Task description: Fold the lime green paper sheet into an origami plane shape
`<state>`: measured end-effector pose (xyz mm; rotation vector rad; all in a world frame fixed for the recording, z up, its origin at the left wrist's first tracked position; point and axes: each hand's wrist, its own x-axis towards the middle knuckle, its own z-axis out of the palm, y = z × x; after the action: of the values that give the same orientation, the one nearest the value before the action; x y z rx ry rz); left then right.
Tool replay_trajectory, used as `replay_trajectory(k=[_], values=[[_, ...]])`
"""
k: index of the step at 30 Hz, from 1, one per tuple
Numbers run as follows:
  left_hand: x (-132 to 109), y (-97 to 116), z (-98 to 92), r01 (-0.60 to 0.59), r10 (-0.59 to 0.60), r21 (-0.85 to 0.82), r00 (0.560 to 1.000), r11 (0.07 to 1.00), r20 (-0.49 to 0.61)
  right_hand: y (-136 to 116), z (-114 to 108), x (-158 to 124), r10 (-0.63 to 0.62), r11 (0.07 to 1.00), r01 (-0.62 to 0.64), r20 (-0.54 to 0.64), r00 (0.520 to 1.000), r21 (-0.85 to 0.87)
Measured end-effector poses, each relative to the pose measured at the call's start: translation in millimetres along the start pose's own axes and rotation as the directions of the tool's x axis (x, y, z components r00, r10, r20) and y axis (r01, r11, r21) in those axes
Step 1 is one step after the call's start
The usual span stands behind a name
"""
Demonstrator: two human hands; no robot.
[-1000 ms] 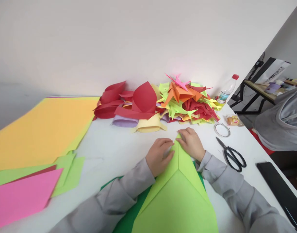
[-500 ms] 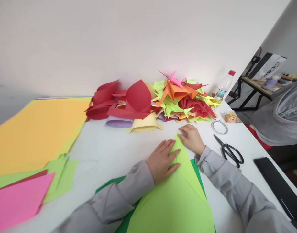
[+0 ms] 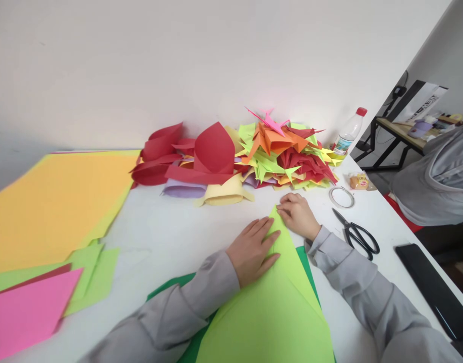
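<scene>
A light green sheet of paper lies in front of me, its sides folded in so that its far end narrows to a point. Flat on its left side, near the point, rests my left hand, fingers stretched out and spread. At the tip my right hand has its thumb and fingers closed together on the paper's right edge. Beneath the folded sheet, dark green paper sticks out on both sides.
Folded paper cranes and red paper shapes are heaped along the wall. Large orange sheets and a pink sheet lie left. At right are scissors, a tape roll, a bottle and a black phone-like slab.
My right fingers have drawn closer together at the paper's tip. My left hand stays flat in nearly the same spot, and the view has shifted very slightly.
</scene>
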<state>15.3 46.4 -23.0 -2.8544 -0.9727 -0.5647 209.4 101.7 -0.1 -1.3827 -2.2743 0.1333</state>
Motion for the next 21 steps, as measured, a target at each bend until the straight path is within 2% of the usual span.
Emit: replay_trajectory(k=[7, 10, 13, 17, 21], values=[[0, 1, 0.4, 0.01, -0.01, 0.002, 1.0, 1.0, 0.005, -13, -7, 0, -0.045, 0.969, 0.061, 0.075, 0.996, -0.239], [-1, 2, 0.5, 0.006, -0.006, 0.007, 1.0, 1.0, 0.001, -15, -9, 3, -0.042, 0.958, 0.066, 0.089, 0.995, -0.279], [-1, 3, 0.7, 0.006, -0.006, -0.005, 1.0, 1.0, -0.007, -13, -8, 5, -0.037, 0.963, 0.06, 0.092, 0.995, -0.262], [1, -3, -1.8, 0.017, -0.019, -0.072, 0.999, 0.997, -0.033, -6, -6, 6, 0.002, 0.988, 0.013, 0.101, 0.995, -0.156], [7, -13, -9.9, 0.096, -0.106, -0.186, 0.994, 0.978, -0.042, -1, -4, 7, 0.053, 0.996, -0.046, 0.092, 0.994, -0.073]])
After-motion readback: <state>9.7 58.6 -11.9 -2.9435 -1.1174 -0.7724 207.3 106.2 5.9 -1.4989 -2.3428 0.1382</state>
